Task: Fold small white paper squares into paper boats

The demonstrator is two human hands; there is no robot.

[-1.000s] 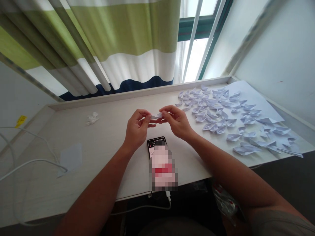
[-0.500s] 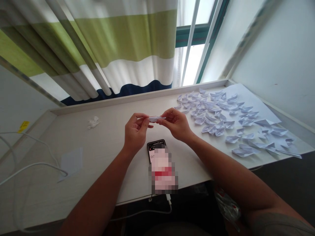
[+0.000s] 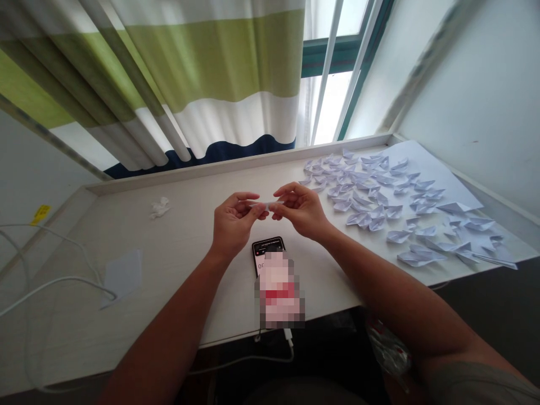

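Note:
A small piece of folded white paper (image 3: 270, 206) is pinched between my two hands, above the middle of the table. My left hand (image 3: 234, 220) grips its left end with thumb and fingers. Its right end sits between the thumb and fingers of my right hand (image 3: 304, 212). Fingertips cover much of the paper, so its full shape is hidden. Just below my hands lies a phone (image 3: 262, 260), partly blurred out, on the white table (image 3: 177, 264). To the right, many folded paper boats (image 3: 367, 219) are spread over the tabletop.
A crumpled white tissue (image 3: 160, 208) lies at the left, with a flat sheet of paper (image 3: 122, 277) nearer me. White cables (image 3: 54, 293) cross the left side. A larger white sheet (image 3: 426, 169) rests at the back right. Behind the table hangs a curtain (image 3: 202, 67).
My left thumb has shifted right along the folded paper, closer to my right thumb, and covers more of it. The things on the table have stayed in place.

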